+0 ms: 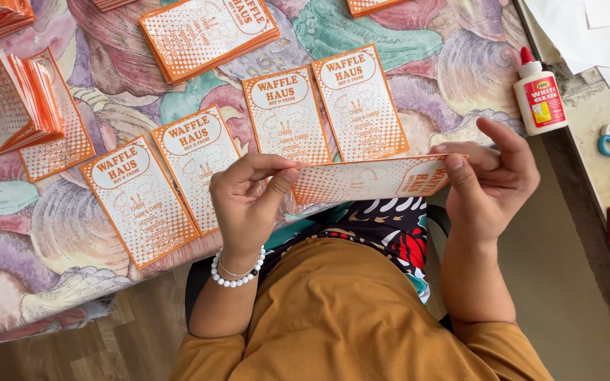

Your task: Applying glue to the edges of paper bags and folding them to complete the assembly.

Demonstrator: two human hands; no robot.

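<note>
Seated, your left hand (247,201) and right hand (490,182) pinch one orange-and-white sleeve (368,179) by its ends; four matching sleeves (285,113) lie flat on the tablecloth (51,233), one glue bottle (539,95) beside.

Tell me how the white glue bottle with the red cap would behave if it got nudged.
The glue bottle lies flat on the table edge, so it cannot tip. Its rounded body might roll a little. It looks like light plastic, so it would probably slide easily.

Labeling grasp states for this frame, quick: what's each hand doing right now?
Left hand: closed, pinching the left end of the orange card.
Right hand: closed, pinching the card's right end.
</note>
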